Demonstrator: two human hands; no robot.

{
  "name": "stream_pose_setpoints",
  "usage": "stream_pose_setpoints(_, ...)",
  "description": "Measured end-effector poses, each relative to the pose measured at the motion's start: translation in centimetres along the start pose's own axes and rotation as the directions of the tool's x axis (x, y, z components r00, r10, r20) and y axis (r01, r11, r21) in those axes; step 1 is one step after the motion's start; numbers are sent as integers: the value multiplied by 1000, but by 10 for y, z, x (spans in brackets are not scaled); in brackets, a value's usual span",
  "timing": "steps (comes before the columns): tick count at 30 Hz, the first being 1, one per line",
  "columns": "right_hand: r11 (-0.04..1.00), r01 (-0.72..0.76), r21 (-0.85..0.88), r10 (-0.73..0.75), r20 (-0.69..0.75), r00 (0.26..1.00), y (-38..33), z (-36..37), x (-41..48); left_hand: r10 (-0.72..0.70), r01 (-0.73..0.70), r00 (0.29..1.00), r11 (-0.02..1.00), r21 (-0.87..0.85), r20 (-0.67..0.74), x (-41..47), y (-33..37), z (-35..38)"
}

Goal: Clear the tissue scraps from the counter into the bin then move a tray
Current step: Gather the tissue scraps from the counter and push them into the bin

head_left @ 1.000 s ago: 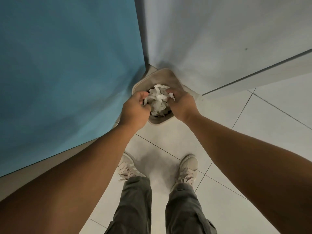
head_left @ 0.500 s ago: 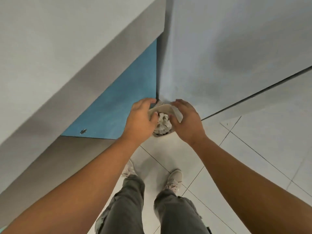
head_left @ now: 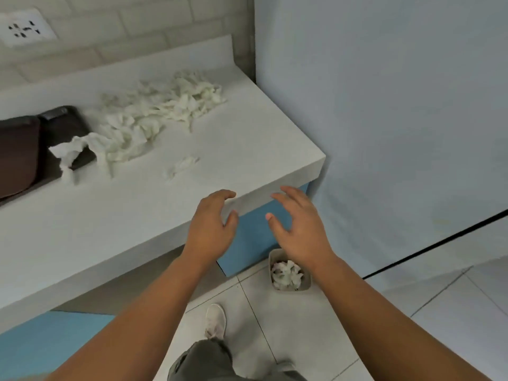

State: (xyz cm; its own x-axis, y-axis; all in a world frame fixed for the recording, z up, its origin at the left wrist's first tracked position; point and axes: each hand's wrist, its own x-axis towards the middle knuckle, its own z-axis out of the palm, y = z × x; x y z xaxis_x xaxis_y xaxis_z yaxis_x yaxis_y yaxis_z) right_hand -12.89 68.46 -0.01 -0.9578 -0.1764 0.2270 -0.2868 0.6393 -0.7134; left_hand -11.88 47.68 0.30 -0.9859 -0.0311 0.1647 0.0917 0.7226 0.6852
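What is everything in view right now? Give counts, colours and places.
counter: one, pale grey, ahead and left
trays: two it seems, dark brown and black, counter's left end
tissue scraps: one heap plus one loose scrap, white, on the counter; one piece draped over the black tray
cabinet front: one, blue, under the counter
bin: one, beige, floor by the cabinet's corner, white tissue inside
socket: one, white, wall at top left
shoe: one plainly seen, white, tiled floor
left hand: open, empty, at the counter's edge
right hand: open, empty, above the bin
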Motion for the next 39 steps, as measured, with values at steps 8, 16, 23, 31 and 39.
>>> stream_pose_setpoints(8,986,161,38,-165,128,978,-62,37,51,-79,90,980,995,51,-180,5,-28,-82)
stream_pose_setpoints(16,990,129,-52,-112,250,962,-100,118,113,-117,143,973,982,123,-197,29,-106,-144)
stream_pose_setpoints(23,984,-57,-171,117,368,922,-113,201,166,-124,149,971,982,114,-202,62,-176,-181)
stream_pose_setpoints(31,932,259,-255,-239,108,965,-95,244,194,-69,97,977,987,131,-204,101,-227,-202)
stream_pose_setpoints(39,941,205,-269,-208,17,978,-103,239,201,-101,130,970,984,120,-221,127,-248,-211)
